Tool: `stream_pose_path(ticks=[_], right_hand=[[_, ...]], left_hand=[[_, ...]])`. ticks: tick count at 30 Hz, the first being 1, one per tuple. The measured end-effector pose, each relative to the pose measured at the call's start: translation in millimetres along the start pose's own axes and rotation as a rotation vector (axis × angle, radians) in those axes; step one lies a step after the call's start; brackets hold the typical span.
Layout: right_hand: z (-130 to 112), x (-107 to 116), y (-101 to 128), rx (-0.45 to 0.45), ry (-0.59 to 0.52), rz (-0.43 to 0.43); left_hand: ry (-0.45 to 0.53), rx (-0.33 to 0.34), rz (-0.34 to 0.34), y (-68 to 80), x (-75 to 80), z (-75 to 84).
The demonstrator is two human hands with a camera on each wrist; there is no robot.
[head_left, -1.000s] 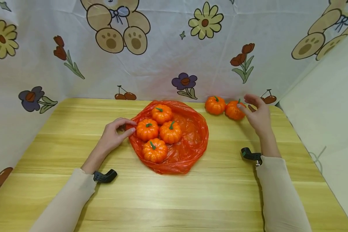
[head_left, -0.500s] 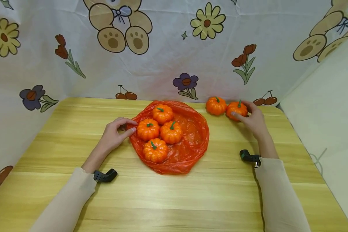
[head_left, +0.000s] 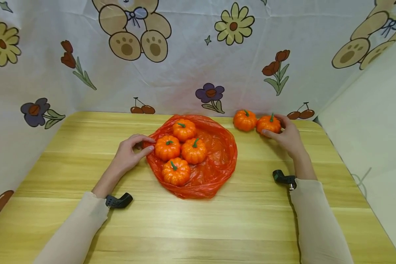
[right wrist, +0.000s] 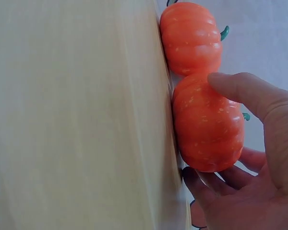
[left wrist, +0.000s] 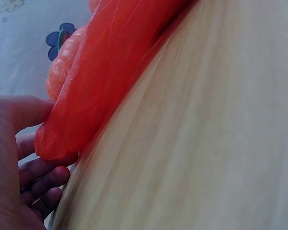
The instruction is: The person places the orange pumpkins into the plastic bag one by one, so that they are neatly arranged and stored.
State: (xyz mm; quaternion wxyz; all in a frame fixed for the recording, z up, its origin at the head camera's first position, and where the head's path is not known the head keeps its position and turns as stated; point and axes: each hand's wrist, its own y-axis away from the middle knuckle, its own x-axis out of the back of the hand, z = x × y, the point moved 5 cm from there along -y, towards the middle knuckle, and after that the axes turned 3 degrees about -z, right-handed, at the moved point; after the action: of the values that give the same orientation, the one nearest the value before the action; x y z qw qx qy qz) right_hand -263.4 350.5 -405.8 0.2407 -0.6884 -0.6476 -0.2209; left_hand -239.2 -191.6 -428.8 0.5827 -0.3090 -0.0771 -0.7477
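A red plastic bag [head_left: 217, 161] lies spread on the table, its edge rolled down into a round rim. Several small orange pumpkins with green stems sit in it, among them a front pumpkin [head_left: 176, 172]. My left hand [head_left: 128, 153] pinches the bag's left rim between thumb and fingers; in the left wrist view the rolled red edge [left wrist: 62, 139] lies between them. At the back right, my right hand [head_left: 290, 137] grips a pumpkin [right wrist: 206, 124], thumb on its near side and fingers curled round its far side. Another pumpkin [head_left: 245, 120] stands right beside it on the left.
The wooden table [head_left: 198, 227] ends at the back against a white cloth [head_left: 178, 80] printed with bears and flowers. A pale panel [head_left: 376, 139] runs along the right side. A black wrist camera [head_left: 119, 201] sits on the left wrist, another camera [head_left: 283, 178] on the right.
My right hand has come down and left onto the right-hand back pumpkin and closed round it. My left hand stays at the bag's rim, and the pumpkins have not moved.
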Motion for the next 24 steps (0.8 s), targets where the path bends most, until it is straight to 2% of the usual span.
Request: stream_pose_path(ticks=[8, 15, 19, 24], right_hand=[[-10.1, 11.3, 1.8, -0.009, -0.015, 0.094], [-34.5, 20.5, 5.5, 0.068, 0.023, 0.166], [-50.3, 21.1, 8.6, 0.098, 0.039, 0.176], [-60.9, 18.7, 11.7, 0.108, 0.036, 0.146]], left_hand=[[-0.006, -0.005, 0.0, 0.1, -0.4, -0.2], [0.002, -0.003, -0.003, 0.9, 0.7, 1.3], [0.009, -0.002, 0.004, 0.9, 1.3, 1.3], [0.0, -0.01, 0.003, 1.1, 0.6, 1.0]])
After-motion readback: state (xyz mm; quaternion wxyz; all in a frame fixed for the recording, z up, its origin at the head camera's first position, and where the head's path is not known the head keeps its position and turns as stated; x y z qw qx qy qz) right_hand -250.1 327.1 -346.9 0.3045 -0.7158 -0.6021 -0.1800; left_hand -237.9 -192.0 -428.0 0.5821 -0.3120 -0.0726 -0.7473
